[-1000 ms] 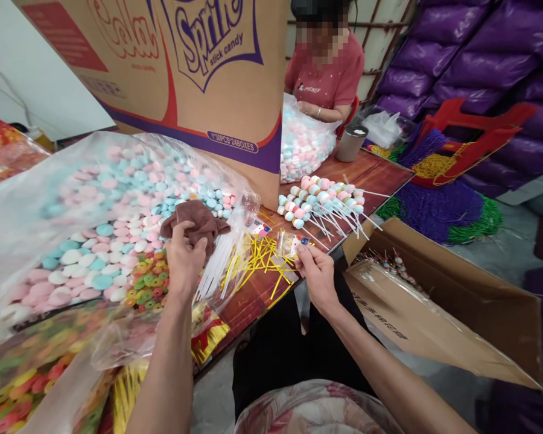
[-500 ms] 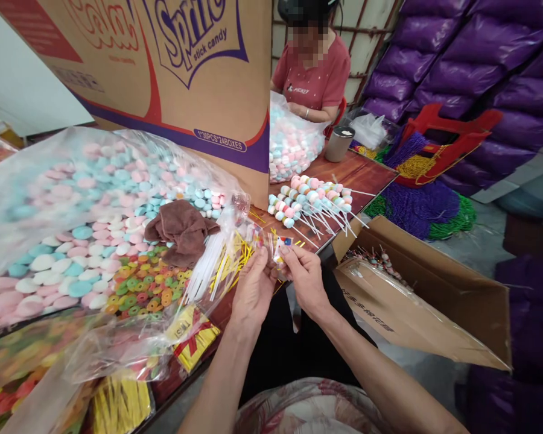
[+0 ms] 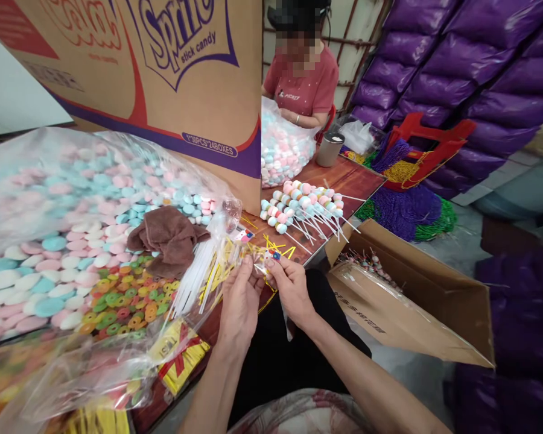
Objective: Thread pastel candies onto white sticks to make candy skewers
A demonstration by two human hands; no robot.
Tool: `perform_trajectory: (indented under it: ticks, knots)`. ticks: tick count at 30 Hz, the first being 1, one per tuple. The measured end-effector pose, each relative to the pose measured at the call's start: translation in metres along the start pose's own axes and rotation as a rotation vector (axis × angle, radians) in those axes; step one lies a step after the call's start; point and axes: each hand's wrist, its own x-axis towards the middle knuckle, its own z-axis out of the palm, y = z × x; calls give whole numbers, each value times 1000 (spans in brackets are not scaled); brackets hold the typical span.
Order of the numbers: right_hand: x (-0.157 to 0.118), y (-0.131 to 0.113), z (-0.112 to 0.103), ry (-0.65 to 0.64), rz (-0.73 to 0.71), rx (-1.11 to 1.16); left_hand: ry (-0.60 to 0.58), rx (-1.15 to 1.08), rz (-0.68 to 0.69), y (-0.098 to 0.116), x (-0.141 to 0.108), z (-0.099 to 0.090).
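Wrapper (image 3: 268,258) in right hand (image 3: 293,292), "Sprite" carton (image 3: 163,114)

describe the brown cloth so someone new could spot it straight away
Start at the tall cardboard box marked "Sprite stick candy". On its near side, between loose marshmallows and white sticks, lies the crumpled cloth. Its dark, wrinkled fabric stands out against the pale, smooth marshmallows.
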Motion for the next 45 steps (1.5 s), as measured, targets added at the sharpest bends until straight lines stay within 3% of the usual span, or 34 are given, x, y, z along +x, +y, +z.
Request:
perform_trajectory:
  ticks: [4,12,18,22,25,30,33,35,39,45]
  knots:
    - [1,2,-5,-86,-6,-74,100,-24,59,3,5,-4]
    - [4,6,3,30,47,80,154,186,345,-12,2,-3]
    - [4,4,2,-12,35,-44,138,109,280,2,-4,-8]
    - [9,0,0,-50,-37,-152,160,66,328,12,-3,-6]
    - [22,-9,-6,-34,-179,-373,218,28,347,15,3,-6]
    - [63,-25,-33,193,-490,-1057,250,-53,258,23,13,-14]
    - [84,-23,-48,235,-451,-1425,280,-115,144,24,17,-20]
    - [92,-18,-54,220,-401,-1531,298,-155,80,23,19,-24]
    - [86,-10,-60,227,-368,-1418,309,-202,-3,22,22,-26]
    - [34,-17,-72,187,-402,-709,334,-225,-16,29,24,-24]
